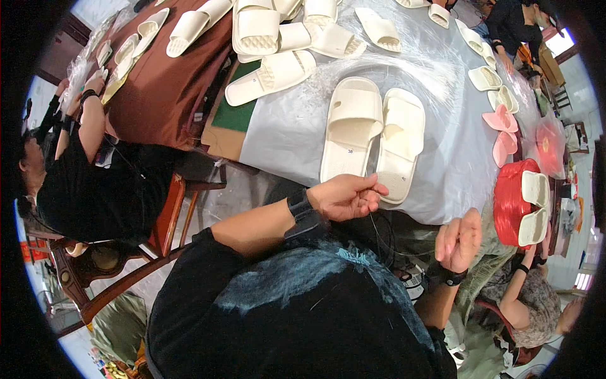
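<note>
My left hand (347,197) is pinched shut on a thin dark thread (382,234) at the near edge of the table. The thread runs down and across to my right hand (459,240), whose fingers are closed around its other end below the table edge. Just beyond my left hand lies a pair of cream slippers (372,136), side by side and soles down, on a pale plastic sheet (454,158). My left fingertips almost touch the heel of the right slipper.
Several more cream slippers (271,38) cover the far table, and a pink pair (503,129) lies at the right. A red basket (512,199) holds slippers. One person in black (95,183) sits left on a wooden chair; another (536,297) sits lower right.
</note>
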{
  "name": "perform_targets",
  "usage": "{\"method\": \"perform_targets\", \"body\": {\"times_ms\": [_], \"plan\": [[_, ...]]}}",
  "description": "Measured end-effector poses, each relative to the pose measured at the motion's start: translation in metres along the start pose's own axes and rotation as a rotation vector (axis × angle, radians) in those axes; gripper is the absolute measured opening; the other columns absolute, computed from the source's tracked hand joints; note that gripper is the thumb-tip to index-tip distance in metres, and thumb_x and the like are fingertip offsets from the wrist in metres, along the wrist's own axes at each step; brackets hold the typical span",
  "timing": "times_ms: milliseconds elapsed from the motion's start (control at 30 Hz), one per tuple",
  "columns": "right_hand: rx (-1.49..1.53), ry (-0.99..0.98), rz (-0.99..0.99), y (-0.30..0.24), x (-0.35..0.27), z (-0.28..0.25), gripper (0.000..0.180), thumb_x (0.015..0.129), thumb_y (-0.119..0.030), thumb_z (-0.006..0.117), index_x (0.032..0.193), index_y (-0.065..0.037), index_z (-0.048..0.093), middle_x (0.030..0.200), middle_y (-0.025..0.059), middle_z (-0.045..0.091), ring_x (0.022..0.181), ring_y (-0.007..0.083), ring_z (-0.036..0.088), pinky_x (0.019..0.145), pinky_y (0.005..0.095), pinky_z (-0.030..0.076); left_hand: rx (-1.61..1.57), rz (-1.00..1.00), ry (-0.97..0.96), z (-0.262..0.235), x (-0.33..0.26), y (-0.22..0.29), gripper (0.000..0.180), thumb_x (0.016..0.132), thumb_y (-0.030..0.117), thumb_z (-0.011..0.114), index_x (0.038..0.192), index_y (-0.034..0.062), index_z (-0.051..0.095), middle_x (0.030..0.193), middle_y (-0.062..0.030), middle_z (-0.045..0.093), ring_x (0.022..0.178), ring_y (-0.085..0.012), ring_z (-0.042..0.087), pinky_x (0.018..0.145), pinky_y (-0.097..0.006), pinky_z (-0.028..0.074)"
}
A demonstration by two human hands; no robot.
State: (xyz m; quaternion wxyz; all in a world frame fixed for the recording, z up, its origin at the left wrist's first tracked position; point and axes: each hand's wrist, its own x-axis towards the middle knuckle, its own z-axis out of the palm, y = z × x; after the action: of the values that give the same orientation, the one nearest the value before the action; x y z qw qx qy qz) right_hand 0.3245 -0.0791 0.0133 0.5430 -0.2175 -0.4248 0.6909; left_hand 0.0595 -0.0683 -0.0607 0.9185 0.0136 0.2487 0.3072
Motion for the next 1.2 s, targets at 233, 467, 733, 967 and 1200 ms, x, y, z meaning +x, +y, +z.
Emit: {"method": "perform_targets", "body": {"times_ms": [233, 467, 733, 967, 1200], "plan": [[-0.590, 0.008, 0.262, 0.019, 0.043, 0.034, 0.002, 0.094, -0.004, 0.049, 0.093, -0.002, 0.050, 0.063, 0.0043, 0.055, 0.053, 0.0108, 0.052, 0.048, 0.0217, 0.040, -0.130, 0.020, -0.063, -0.026, 0.024, 0.039, 0.034, 0.102, 0.028, 0.039, 0.108, -0.0032, 0.052, 0.070, -0.0026, 0.053, 0.062, -0.0114, 0.054, 0.051, -0.019, 0.048], [-0.737, -0.159, 0.446, 0.065, 0.089, 0.034, 0.015, 0.094, -0.012, 0.054, 0.092, 0.001, 0.060, 0.064, 0.0004, 0.055, 0.054, 0.0078, 0.052, 0.048, 0.0216, 0.041, 0.057, 0.106, -0.024, -0.020, 0.029, 0.075, 0.036, 0.103, 0.030, 0.037, 0.106, -0.0010, 0.055, 0.069, -0.0012, 0.056, 0.060, -0.0100, 0.056, 0.050, -0.018, 0.048], [-0.785, -0.121, 0.483, 0.110, 0.110, 0.029, 0.027, 0.097, -0.020, 0.052, 0.085, 0.002, 0.062, 0.062, 0.0033, 0.057, 0.051, 0.0118, 0.056, 0.047, 0.0257, 0.044, 0.321, 0.411, 0.173, -0.014, 0.038, 0.085, 0.028, 0.099, 0.022, 0.048, 0.112, -0.0017, 0.056, 0.085, -0.0054, 0.061, 0.074, -0.0109, 0.059, 0.064, -0.021, 0.050], [-0.774, -0.064, 0.497, 0.119, 0.119, 0.027, 0.032, 0.097, -0.023, 0.051, 0.081, 0.003, 0.060, 0.062, 0.0047, 0.057, 0.052, 0.0135, 0.058, 0.047, 0.0269, 0.046, 0.495, 0.600, 0.279, -0.018, 0.022, 0.075, 0.043, 0.091, 0.006, 0.054, 0.129, -0.0111, 0.044, 0.106, -0.0145, 0.063, 0.089, -0.0178, 0.063, 0.081, -0.027, 0.052], [-0.786, -0.029, 0.480, 0.128, 0.128, 0.035, 0.034, 0.096, -0.022, 0.050, 0.077, 0.004, 0.059, 0.060, 0.0072, 0.059, 0.050, 0.0149, 0.059, 0.045, 0.0278, 0.046, 0.729, 0.688, 0.347, -0.018, 0.015, 0.069, 0.040, 0.092, 0.004, 0.050, 0.128, -0.0135, 0.046, 0.106, -0.0150, 0.063, 0.090, -0.0165, 0.063, 0.082, -0.026, 0.052]]}}
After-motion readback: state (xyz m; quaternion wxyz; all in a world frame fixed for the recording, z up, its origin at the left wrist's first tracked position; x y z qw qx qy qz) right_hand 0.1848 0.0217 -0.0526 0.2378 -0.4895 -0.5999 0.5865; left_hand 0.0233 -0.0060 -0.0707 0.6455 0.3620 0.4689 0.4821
